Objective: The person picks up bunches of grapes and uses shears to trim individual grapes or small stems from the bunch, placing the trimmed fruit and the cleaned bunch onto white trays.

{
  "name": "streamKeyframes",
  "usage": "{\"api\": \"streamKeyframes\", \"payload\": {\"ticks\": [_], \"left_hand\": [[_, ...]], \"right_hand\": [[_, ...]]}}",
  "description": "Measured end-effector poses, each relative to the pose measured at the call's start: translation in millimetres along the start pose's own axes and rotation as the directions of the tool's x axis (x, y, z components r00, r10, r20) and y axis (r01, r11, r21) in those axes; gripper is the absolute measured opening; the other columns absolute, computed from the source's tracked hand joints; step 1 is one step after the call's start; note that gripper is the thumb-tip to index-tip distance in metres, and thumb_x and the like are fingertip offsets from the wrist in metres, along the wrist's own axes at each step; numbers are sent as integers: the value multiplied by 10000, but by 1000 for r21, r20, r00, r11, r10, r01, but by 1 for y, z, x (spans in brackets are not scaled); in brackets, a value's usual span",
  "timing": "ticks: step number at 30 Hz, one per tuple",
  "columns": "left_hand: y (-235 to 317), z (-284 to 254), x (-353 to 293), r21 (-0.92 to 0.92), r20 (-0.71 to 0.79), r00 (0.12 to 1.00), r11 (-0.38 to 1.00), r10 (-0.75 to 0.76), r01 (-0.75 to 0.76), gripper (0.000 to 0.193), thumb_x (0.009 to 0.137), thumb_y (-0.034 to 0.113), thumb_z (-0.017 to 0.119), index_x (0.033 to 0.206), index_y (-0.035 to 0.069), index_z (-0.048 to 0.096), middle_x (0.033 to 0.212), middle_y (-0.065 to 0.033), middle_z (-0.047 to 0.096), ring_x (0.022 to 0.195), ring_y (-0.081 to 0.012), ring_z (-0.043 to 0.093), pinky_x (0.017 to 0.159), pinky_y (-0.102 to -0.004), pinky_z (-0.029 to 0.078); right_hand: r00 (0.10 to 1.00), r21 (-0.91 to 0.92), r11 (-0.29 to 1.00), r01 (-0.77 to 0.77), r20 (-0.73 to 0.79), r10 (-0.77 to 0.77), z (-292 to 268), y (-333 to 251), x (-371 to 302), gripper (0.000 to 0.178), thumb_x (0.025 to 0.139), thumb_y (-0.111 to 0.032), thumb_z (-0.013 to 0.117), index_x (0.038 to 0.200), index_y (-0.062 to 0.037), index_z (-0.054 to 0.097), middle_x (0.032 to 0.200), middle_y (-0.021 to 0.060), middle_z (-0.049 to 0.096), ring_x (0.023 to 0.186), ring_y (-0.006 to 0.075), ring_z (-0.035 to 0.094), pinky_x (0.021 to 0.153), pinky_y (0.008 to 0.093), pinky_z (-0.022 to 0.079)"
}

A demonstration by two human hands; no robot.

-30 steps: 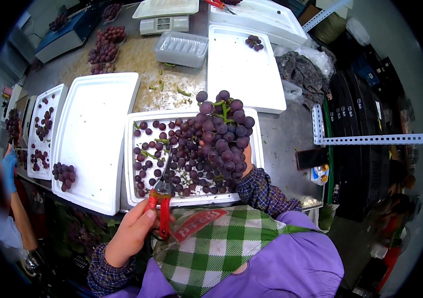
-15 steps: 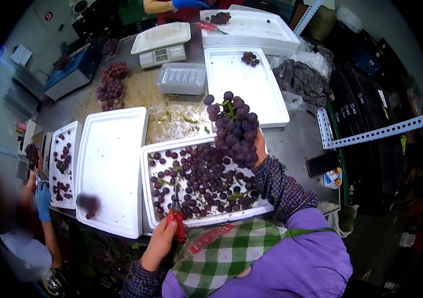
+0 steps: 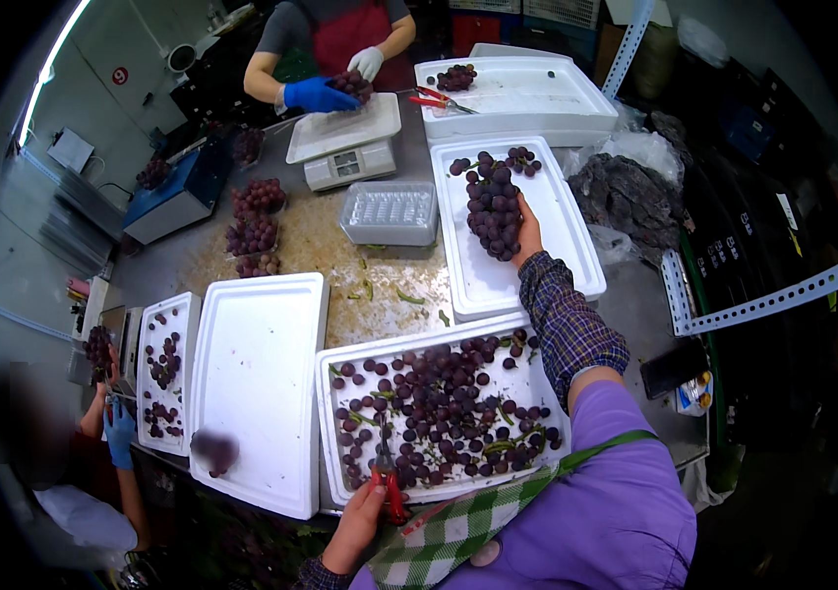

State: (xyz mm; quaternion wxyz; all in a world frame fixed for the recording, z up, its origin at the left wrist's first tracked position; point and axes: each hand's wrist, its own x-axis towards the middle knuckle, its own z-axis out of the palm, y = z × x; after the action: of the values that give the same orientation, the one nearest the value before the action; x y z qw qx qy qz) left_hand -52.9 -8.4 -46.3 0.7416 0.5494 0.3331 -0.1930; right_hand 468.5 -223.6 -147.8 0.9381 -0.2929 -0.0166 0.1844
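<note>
One dark grape bunch (image 3: 494, 211), gripped by the fingers of our right hand (image 3: 528, 232), now hangs over the farther white tray (image 3: 483, 290), no longer above the loose grapes (image 3: 448, 393), shifting our work there, while our left hand (image 3: 356, 523) wraps its fingers around red-handled snips (image 3: 390, 495).

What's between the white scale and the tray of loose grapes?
In the head view: a clear plastic container, then scattered green stem scraps.
</note>
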Motion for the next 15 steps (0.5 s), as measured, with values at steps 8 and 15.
{"api": "streamKeyframes", "payload": {"ticks": [8, 15], "left_hand": [[-23, -12, 5, -164, 53, 991, 980, 122, -112, 494, 1026, 430, 514, 1249, -7, 577, 1031, -89, 687, 921, -169, 667, 860, -317, 539], [-23, -9, 2, -222, -29, 997, 972, 68, -73, 440, 1022, 415, 515, 1152, 9, 622, 971, -76, 694, 836, -164, 652, 771, -305, 527]], "right_hand": [[997, 44, 997, 59, -55, -57, -6, 2, 61, 508, 1019, -480, 482, 1325, -86, 576, 1228, 122, 667, 1062, 274, 674, 934, 417, 562], [984, -8, 995, 102, -143, -102, 6, -6, 84, 527, 992, -457, 545, 1372, -90, 535, 1283, 111, 634, 1100, 266, 655, 948, 415, 550]]}}
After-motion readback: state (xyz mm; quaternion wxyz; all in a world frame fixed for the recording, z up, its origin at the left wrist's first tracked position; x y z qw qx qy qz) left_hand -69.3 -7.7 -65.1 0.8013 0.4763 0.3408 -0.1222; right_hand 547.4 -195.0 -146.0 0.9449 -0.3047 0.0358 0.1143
